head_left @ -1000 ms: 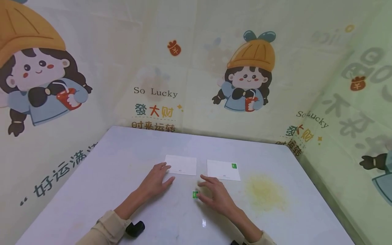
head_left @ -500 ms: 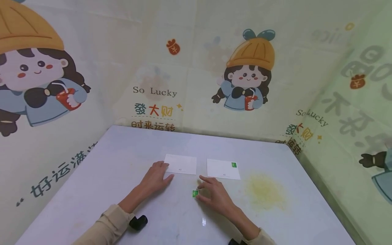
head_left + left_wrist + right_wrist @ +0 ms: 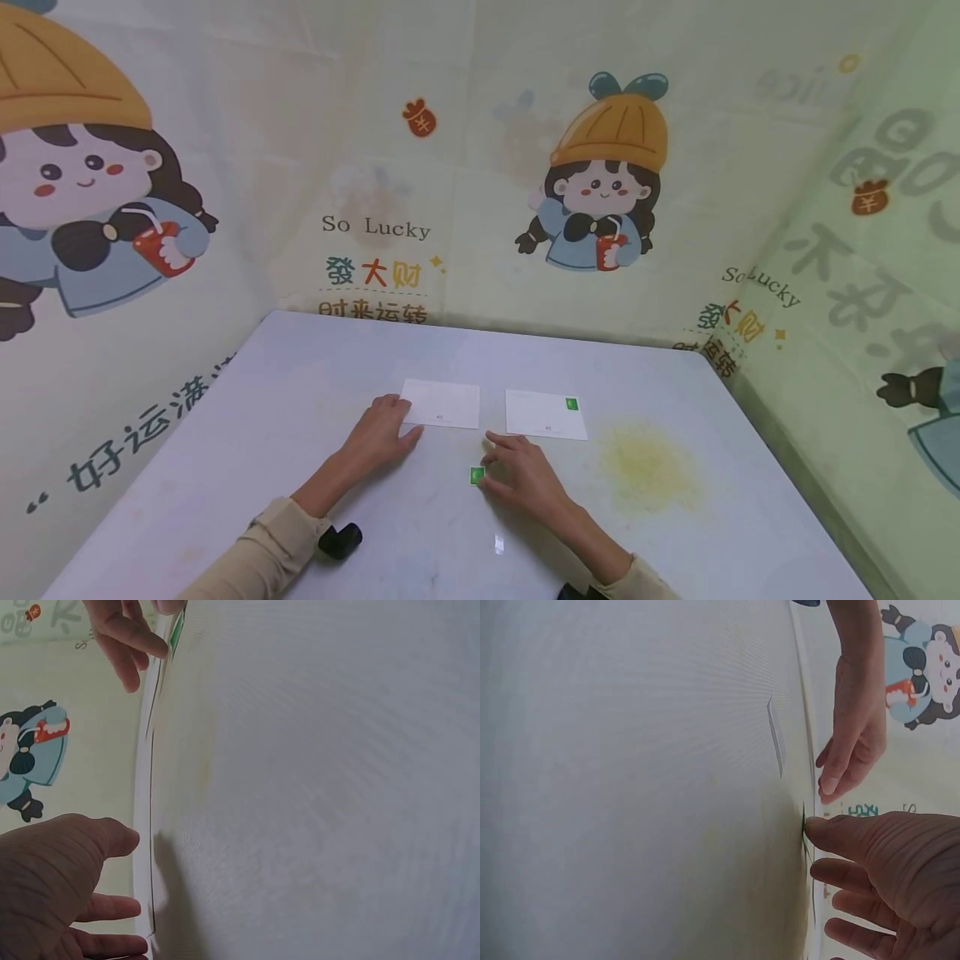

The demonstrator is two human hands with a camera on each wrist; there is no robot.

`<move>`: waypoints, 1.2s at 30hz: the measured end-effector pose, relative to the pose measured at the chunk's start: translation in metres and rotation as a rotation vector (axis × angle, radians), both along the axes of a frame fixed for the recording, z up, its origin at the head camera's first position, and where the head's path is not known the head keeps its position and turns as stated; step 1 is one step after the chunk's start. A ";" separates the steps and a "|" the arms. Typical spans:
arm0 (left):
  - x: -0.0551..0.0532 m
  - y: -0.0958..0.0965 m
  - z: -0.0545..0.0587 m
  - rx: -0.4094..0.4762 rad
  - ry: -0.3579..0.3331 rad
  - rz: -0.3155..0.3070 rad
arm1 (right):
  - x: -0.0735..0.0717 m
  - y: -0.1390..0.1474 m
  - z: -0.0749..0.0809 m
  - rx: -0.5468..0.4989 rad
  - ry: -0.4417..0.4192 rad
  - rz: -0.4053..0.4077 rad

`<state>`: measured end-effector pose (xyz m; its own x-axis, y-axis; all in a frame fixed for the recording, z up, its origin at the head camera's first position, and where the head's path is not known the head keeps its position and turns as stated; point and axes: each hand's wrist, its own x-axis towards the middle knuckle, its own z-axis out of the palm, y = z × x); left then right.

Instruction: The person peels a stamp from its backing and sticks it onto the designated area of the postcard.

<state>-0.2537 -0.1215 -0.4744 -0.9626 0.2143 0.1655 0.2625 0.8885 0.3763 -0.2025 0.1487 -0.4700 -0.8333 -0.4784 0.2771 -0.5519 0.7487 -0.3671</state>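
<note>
Two white envelopes lie flat side by side on the table. The left envelope has small print at its lower edge; the right envelope carries a green stamp in its upper right corner. A second green stamp with a white border lies nearer me. My right hand is beside it, thumb tip at the stamp's right edge and the other fingers spread apart from the thumb, as the right wrist view shows. My left hand has its fingertips at the left envelope's left edge, thumb held away from the fingers.
The white table ends at a fabric backdrop with cartoon prints. A yellow stain marks the tabletop at right. Black camera mounts sit at the wrists. A small bright reflection shows near the front.
The left hand has shifted slightly down along the left envelope's edge. The right hand's thumb has come closer to the loose stamp, which stays in place; the head view has shifted slightly.
</note>
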 end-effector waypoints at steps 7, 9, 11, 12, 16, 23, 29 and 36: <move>-0.001 0.000 -0.002 -0.005 -0.008 0.014 | 0.000 0.000 0.000 0.019 0.004 -0.005; -0.001 0.000 -0.002 -0.001 -0.009 0.016 | 0.000 -0.001 0.000 0.018 0.005 -0.004; 0.000 0.001 -0.001 0.002 -0.013 0.017 | 0.000 -0.001 0.000 0.015 0.008 -0.004; 0.000 0.001 -0.001 0.002 -0.015 0.017 | 0.000 -0.001 0.000 0.012 0.009 -0.005; 0.001 0.001 0.000 -0.003 -0.022 0.015 | -0.001 -0.002 -0.003 0.001 0.022 -0.014; -0.001 0.000 -0.003 -0.010 -0.024 0.014 | -0.006 -0.005 -0.008 -0.034 0.068 -0.033; -0.002 -0.001 -0.004 -0.010 -0.013 0.008 | -0.006 -0.007 -0.008 -0.085 0.028 -0.077; -0.002 -0.001 -0.005 -0.002 -0.005 0.007 | -0.003 -0.007 -0.007 -0.162 -0.022 -0.086</move>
